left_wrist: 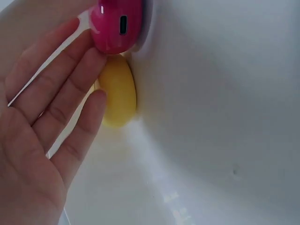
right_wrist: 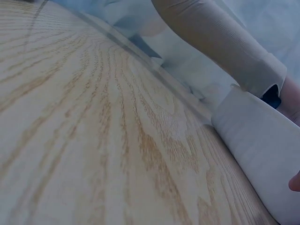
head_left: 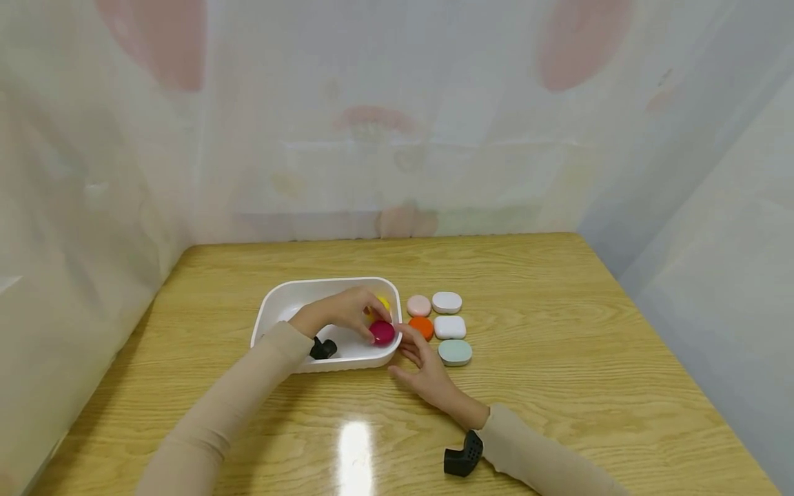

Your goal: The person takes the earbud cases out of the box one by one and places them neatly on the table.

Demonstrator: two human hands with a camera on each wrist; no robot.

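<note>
In the head view, my left hand [head_left: 350, 310] reaches into a white tray [head_left: 279, 297] and pinches a glossy magenta earbud case [head_left: 383, 333] near its right end. The left wrist view shows the charging port on this magenta case, with the fingers [left_wrist: 70, 89] extended alongside. A yellow case [left_wrist: 118, 91] lies beside it, partly hidden by the hand. My right hand [head_left: 428, 375] is at the tray's near right corner, fingers loosely spread by the outer wall and close to an orange case [head_left: 422, 328]. A fingertip shows beside the tray wall [right_wrist: 258, 136] in the right wrist view.
Right of the tray, a pale pink case [head_left: 418, 306], two white cases [head_left: 446, 302] [head_left: 449, 326] and a pale green case [head_left: 455, 353] lie with the orange one on the wooden table [head_left: 558, 331]. Pale curtains [head_left: 397, 172] stand behind and at the sides.
</note>
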